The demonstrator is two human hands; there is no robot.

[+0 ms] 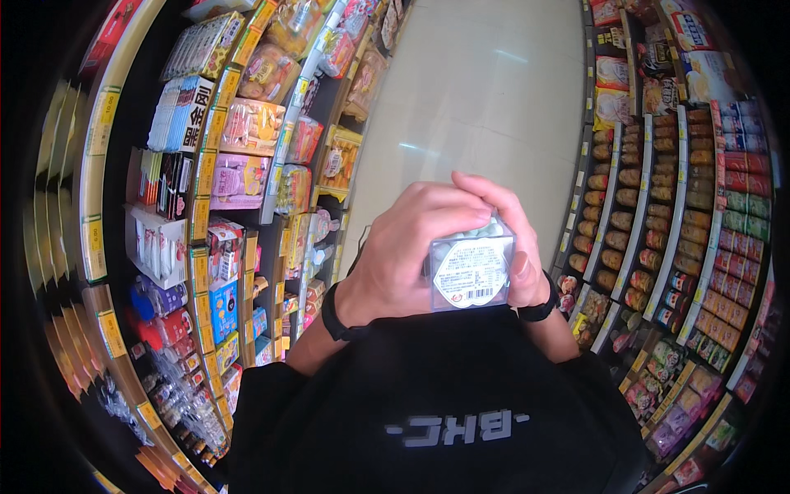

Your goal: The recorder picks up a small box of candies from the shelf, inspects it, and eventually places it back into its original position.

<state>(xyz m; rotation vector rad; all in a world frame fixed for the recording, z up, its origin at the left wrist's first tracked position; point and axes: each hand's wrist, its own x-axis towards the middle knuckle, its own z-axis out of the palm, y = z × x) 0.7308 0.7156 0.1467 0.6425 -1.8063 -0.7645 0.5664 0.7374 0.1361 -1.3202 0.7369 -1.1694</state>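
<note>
A clear plastic box of pale, rounded sweets [472,272] is held between both hands in front of the chest. A white label with print and a barcode covers most of the side facing the camera. My left hand [395,256] wraps the box's left side, its fingers reaching over the top. Around the far right edge curls my right hand [518,241], with its thumb against the right side. The fingertips partly hide the top of the box. Each wrist wears a dark band.
Store shelves stand on both sides of a pale tiled aisle floor [469,111]. To the left are packaged snacks [244,182], boxes and plastic jars [163,299] behind price-tag rails. Rows of jars [617,241], cans [744,181] and bagged goods [611,108] fill the right shelves.
</note>
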